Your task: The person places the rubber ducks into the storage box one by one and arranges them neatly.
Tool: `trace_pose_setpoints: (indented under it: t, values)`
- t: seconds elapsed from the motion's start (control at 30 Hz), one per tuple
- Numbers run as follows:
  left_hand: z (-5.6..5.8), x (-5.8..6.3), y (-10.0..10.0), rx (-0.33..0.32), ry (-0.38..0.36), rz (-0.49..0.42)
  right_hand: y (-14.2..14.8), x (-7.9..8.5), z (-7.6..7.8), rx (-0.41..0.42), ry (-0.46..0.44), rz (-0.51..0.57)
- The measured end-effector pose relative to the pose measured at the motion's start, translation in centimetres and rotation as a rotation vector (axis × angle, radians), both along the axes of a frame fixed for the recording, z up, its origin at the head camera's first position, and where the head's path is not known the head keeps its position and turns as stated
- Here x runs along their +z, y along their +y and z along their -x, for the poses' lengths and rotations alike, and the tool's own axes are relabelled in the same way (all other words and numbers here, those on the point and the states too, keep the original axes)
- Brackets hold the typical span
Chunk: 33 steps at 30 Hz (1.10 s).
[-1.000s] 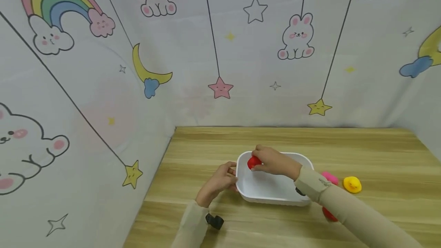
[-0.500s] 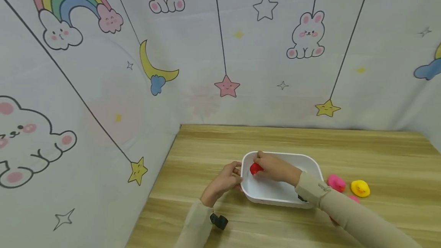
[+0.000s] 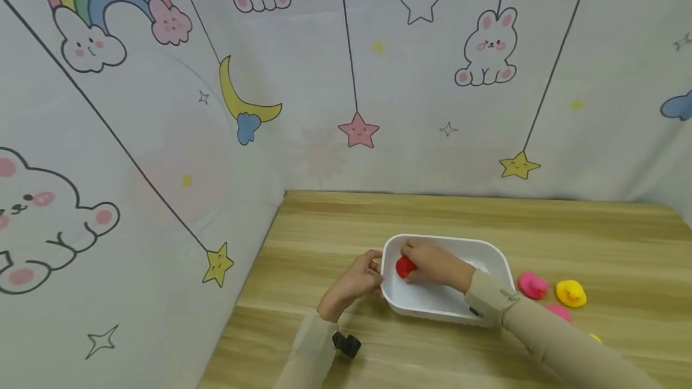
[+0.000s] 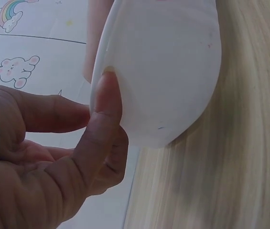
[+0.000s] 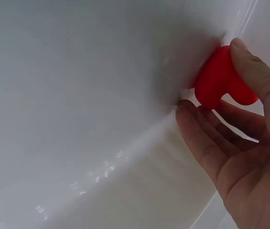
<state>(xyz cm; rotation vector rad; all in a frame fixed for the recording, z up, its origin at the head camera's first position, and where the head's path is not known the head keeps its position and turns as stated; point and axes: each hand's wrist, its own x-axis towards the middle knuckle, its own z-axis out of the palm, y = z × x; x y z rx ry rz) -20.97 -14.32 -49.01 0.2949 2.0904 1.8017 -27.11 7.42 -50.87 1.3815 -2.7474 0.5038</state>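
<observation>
A white plastic tub (image 3: 449, 319) stands on the wooden table. My left hand (image 3: 355, 284) pinches its left rim; in the left wrist view the thumb (image 4: 107, 93) lies on the tub's outer wall. Inside the tub, near its left end, my right hand (image 3: 435, 265) holds a small red rubber duck (image 3: 405, 267). In the right wrist view the red duck (image 5: 218, 76) is between thumb and fingers, low against the tub's floor at a corner.
To the right of the tub sit a pink rubber duck (image 3: 533, 285) and a yellow rubber duck (image 3: 570, 293). Another pink one (image 3: 559, 311) is partly hidden by the right sleeve (image 3: 562, 335), as is a yellow bit (image 3: 595, 338). A printed cloth (image 3: 411, 167) hangs behind the table.
My right hand has lowered the red duck farther into the tub. The left hand keeps its place at the rim. The head view has shifted, and more of the ducks at the right shows.
</observation>
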Motion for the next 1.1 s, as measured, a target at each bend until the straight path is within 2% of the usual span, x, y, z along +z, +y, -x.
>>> trace_pose_setpoints:
  t: [0.23, 0.37, 0.5, 0.63, 0.73, 1.1]
  values:
    - [-0.1, 0.4, 0.1, -0.006, 0.0, -0.002, 0.3, 0.9, 0.2, -0.017, -0.016, -0.058]
    - [-0.2, 0.4, 0.1, 0.004, 0.003, 0.0, 0.8, 3.0, -0.4, -0.093, -0.158, -0.082]
    - [-0.4, 0.3, 0.2, 0.014, 0.007, 0.004, 2.4, 5.7, -1.3, -0.183, -0.264, -0.019]
    - [-0.4, 0.3, 0.0, 0.022, 0.0, 0.006, 4.3, 7.8, -2.2, -0.211, -0.231, 0.044]
    - [-0.4, 0.4, -0.2, 0.028, -0.003, 0.006, 5.6, 8.4, -2.6, -0.239, -0.204, 0.067]
    - [-0.5, 0.3, 0.3, 0.008, -0.008, 0.001, 11.0, 8.0, -4.5, -0.385, -0.161, 0.148]
